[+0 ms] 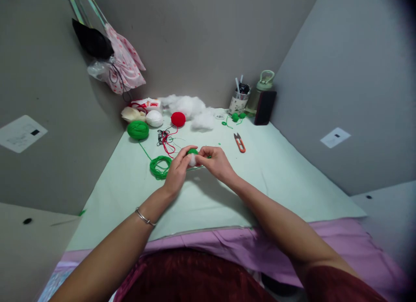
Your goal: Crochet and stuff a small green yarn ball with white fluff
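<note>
Above the middle of the table, my left hand (178, 168) is closed around a small green crocheted piece (193, 151), whose rounded top shows between the fingers. A tuft of white stuffing (192, 160) sticks out on its near side. My right hand (215, 161) pinches at that tuft with thumb and fingertips, which touch the green piece as well. A strand of green yarn trails just below the hands. Left of them lies a loose coil of green yarn (160, 167), linked by a strand to a green yarn ball (138, 130). The inside of both palms is hidden.
Orange thread snips (239, 143) lie to the right. Behind are a red yarn ball (178, 119), a white yarn ball (154, 118), tangled black yarn (163, 137), and fluffy stuffing (186, 106). Small green crocheted pieces (235, 117), a pen cup (238, 105), a bottle (260, 89) and a phone (265, 108) stand back right.
</note>
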Demonstrator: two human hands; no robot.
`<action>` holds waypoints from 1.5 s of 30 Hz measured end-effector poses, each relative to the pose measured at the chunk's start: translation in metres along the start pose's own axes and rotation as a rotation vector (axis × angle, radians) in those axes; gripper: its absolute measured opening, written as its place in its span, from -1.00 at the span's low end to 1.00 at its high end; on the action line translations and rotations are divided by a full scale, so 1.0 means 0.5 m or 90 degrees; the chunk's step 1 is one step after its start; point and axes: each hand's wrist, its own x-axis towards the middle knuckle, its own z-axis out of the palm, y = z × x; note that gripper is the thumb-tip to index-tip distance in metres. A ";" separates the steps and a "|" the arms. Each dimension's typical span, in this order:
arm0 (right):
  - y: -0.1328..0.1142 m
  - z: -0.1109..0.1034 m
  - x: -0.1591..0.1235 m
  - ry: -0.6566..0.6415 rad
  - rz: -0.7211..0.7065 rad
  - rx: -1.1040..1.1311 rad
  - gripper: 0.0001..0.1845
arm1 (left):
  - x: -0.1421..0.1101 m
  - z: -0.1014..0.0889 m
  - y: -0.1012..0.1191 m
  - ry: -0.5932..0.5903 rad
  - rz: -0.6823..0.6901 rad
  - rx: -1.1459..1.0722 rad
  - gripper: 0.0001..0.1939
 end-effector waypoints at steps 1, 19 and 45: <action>-0.001 -0.004 0.000 0.004 -0.001 -0.007 -0.75 | 0.000 0.001 0.003 -0.012 -0.007 -0.014 -0.64; -0.017 0.002 -0.017 -0.044 -0.043 -0.104 -0.81 | 0.012 0.004 0.005 0.060 -0.017 -0.025 -0.78; -0.012 0.003 -0.012 -0.041 -0.062 -0.203 -0.91 | 0.022 -0.007 -0.002 0.048 -0.097 -0.096 -0.78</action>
